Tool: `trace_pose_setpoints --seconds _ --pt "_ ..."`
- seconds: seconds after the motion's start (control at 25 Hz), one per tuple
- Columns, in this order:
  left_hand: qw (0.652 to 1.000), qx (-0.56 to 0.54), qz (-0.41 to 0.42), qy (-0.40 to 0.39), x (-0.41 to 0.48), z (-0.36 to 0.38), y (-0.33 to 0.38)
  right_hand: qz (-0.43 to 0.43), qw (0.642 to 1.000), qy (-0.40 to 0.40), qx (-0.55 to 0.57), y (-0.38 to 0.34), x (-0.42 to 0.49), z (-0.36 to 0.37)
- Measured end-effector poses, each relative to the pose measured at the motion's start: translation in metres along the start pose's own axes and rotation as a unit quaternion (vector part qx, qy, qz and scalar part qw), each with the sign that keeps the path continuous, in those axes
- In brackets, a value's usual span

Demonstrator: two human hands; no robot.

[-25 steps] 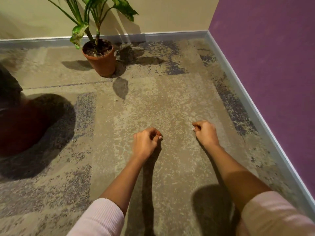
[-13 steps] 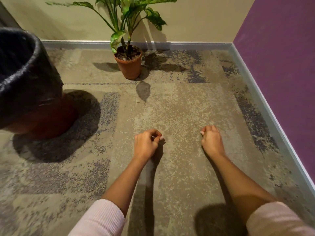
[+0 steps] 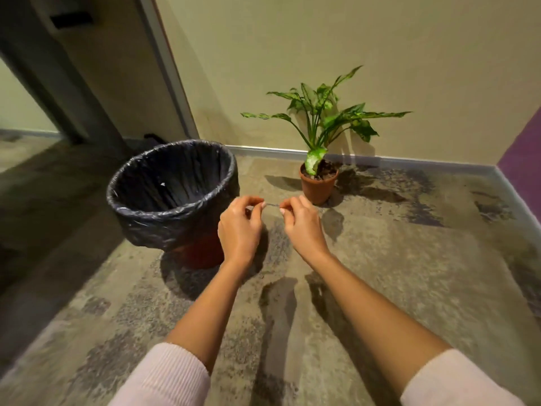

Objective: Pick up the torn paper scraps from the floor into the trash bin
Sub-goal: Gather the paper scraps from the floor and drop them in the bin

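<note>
The trash bin (image 3: pixel 175 213) is a red-brown bucket lined with a black plastic bag, standing on the carpet left of centre. A small white paper scrap (image 3: pixel 162 184) lies inside it. My left hand (image 3: pixel 240 227) hovers just right of the bin's rim, thumb and fingers pinched together with a tiny pale bit at the fingertips. My right hand (image 3: pixel 301 227) is level with it, a short gap away, pinched the same way. Whatever scraps they hold are mostly hidden by the fingers. No loose scraps show on the floor.
A potted plant (image 3: pixel 319 183) in a terracotta pot stands against the back wall, right of my hands. The purple wall (image 3: pixel 524 159) closes the right side. A dark doorway (image 3: pixel 44 106) opens at the left behind the bin.
Both hands have lifted off the carpet and moved up and left toward the bin, closer together. My view has swung left and up, bringing the whole bin and the doorway into sight.
</note>
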State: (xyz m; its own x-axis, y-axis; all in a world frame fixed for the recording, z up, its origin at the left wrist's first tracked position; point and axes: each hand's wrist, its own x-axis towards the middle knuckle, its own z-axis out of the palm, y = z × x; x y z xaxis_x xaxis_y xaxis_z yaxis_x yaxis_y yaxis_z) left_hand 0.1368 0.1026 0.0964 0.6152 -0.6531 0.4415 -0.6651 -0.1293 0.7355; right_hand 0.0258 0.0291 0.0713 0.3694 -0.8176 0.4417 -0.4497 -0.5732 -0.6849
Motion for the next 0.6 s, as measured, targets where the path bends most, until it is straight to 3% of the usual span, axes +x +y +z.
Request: trace_pose_setpoints --seconds 0.2,0.4,0.6 --pt "0.994 0.042 -0.009 0.102 0.082 -0.072 0.006 -0.052 0.997 0.001 0.052 -0.103 0.072 0.028" --pt "0.985 0.144 -0.064 0.066 0.104 -0.106 -0.024 -0.032 0.996 -0.081 -0.014 -0.137 0.104 0.061" --pt "0.98 0.177 -0.085 0.044 0.105 -0.109 -0.042 -0.013 0.99 -0.126 -0.06 -0.135 0.104 0.071"
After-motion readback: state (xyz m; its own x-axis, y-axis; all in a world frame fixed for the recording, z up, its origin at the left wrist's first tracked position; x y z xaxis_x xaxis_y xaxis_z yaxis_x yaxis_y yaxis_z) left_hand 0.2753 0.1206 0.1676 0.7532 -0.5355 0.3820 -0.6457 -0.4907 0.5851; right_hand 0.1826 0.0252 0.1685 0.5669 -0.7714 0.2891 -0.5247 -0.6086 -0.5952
